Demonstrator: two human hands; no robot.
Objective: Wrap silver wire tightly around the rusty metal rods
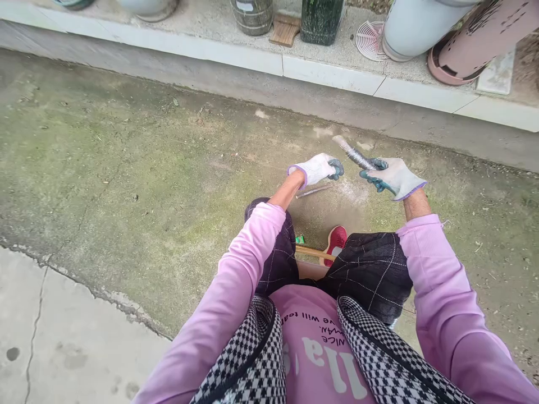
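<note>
My right hand (393, 175), in a white glove with dark teal-coated fingers, is closed round a short, thick rod (357, 156). The rod is dark and shiny along its middle and pale at its far end, which points up and left. My left hand (323, 168), gloved the same way, has its fingers curled in; whatever they may pinch is hidden. A gap separates the two hands. Just below the left hand, a thin silvery stick (312, 192) lies on the ground. White powder (352, 192) is scattered on the concrete between and below the hands.
Mossy concrete (138, 185) spreads around me. Ahead runs a raised ledge with a white tiled edge (332, 77), bearing pots, a dark green container (322, 21), a wood piece (285, 29) and a pink planter (484, 39). A yellowish bar (314, 252) and a red shoe (336, 242) show between my knees.
</note>
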